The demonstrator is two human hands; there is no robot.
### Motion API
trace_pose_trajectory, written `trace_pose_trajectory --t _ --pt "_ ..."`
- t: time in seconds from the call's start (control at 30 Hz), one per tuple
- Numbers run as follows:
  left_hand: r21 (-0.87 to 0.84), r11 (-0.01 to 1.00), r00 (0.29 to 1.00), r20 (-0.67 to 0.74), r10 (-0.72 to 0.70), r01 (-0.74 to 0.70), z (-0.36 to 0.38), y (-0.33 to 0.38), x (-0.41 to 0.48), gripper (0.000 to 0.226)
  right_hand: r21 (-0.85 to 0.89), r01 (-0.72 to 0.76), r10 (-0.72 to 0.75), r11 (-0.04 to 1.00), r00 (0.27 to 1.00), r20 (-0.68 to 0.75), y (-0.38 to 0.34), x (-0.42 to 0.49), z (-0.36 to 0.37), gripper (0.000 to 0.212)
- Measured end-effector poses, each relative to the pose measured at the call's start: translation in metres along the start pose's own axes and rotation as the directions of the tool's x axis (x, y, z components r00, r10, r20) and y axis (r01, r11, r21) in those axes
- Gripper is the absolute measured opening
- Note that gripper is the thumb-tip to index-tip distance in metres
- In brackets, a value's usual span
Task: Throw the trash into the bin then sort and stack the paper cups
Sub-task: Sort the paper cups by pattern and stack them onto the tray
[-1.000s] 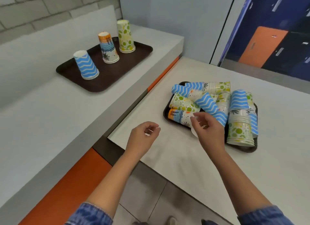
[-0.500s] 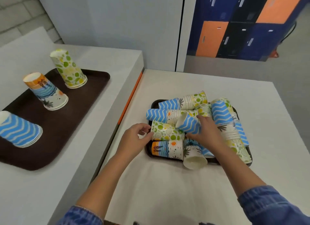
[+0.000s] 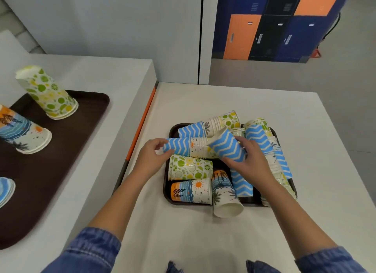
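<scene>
On my feed, the left hand (image 3: pixel 151 156), at the center of the frame, curls thumb and fingers round the blue end of a lying stack (image 3: pixel 189 147) of paper cups. Just to its right, the right hand (image 3: pixel 251 160) grips a single blue zigzag cup (image 3: pixel 224 144), tilted with its mouth toward the upper left and raised over the heap. Both work above the small tray (image 3: pixel 166 193), a dark one sitting on the white table (image 3: pixel 203 242) that fills the lower middle of the picture.

Loose cups lie jumbled on their sides in that tray. I can see a citrus cup (image 3: pixel 189 168) just below the left hand's stack and a beach-print cup (image 3: pixel 191 191) nearer the bottom edge. Beside that is a palm-print cup (image 3: pixel 224 197) whose open mouth juts past the tray's near rim. More nested cups lie along the tray's far and right sides.

At the left of the frame a large tray (image 3: pixel 67 150) rests on a pale counter (image 3: pixel 101 73). It carries three upside-down stacks: a citrus stack (image 3: pixel 48 95), a beach-print stack (image 3: pixel 22 134) and a blue zigzag stack (image 3: pixel 6 189) cut off by the frame edge. Orange, black and blue lockers (image 3: pixel 284 24) fill the upper right.
</scene>
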State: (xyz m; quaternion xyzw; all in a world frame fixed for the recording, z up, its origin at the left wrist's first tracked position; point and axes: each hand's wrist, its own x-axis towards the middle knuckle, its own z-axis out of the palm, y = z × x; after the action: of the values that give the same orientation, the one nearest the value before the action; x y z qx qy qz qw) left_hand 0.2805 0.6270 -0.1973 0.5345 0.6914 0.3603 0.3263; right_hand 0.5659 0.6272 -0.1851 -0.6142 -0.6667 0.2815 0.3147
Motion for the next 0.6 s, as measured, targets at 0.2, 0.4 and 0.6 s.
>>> trace_pose_trajectory --t 0.2,0.4,0.6 --pt "0.094 0.985 0.968 0.191 -0.161 0.145 0.009 -0.002 0.059 0.071 0.149 -0.019 0.031 0.989 0.996 -0.082 -0.004 -0.004 -0.018 0.056" --pt "0.182 0.968 0.905 0.357 -0.23 0.174 0.021 -0.016 0.078 0.075 -0.06 0.07 -0.073 0.996 0.995 -0.063 0.002 -0.01 -0.018 0.048" --pt "0.26 0.961 0.914 0.36 -0.188 0.095 0.026 -0.014 0.079 0.075 -0.165 0.085 -0.084 0.983 0.996 0.016 0.003 -0.015 -0.011 0.062"
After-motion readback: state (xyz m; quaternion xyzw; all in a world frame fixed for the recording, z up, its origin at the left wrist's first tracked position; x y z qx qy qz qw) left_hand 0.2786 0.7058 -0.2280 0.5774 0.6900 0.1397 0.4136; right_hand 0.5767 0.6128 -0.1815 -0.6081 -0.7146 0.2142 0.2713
